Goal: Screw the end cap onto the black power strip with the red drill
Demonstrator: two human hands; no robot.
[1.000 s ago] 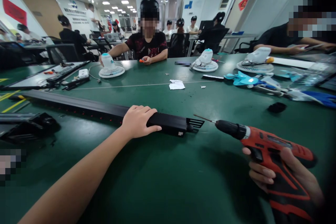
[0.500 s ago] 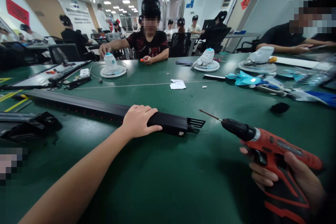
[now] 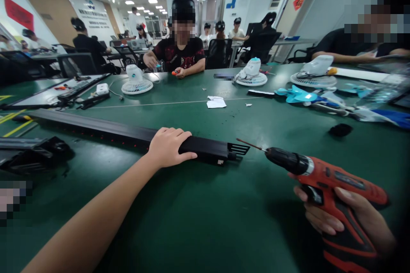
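Green covers the wide tabletop (image 3: pixel 208 226), which runs under the black bar and far out on every side of it. Across from the bar, at the far edge, sits another person (image 3: pixel 185 57) in a dark patterned shirt, an orange item in one hand. Long and boxy, the black bar (image 3: pixel 96 127) lies flat with its left end farther off, red dots along its near side. Beyond the bar's middle rests a white fan head (image 3: pixel 136 85), beyond its right end a second fan head (image 3: pixel 251 77), and farther right a third fan head (image 3: pixel 315 67). Nearer than that third one, well right of the bar, are light blue blades (image 3: pixel 297 95). To the near right of the bar hangs a red and black drill (image 3: pixel 329 172), the right hand (image 3: pixel 368 210) with its fingers wrapped about the grip; whether the trigger is pressed, I cannot tell. The left hand (image 3: pixel 168 147) lies over the bar close to its right end, fingers clasping across the top and thumb along the near face. Past the bar is a scrap of white paper (image 3: pixel 216 102). From the bar's right end juts a slotted piece (image 3: pixel 239 149). Slimmest, the drill's bit (image 3: pixel 250 144) points toward that end; whether it touches is unclear.
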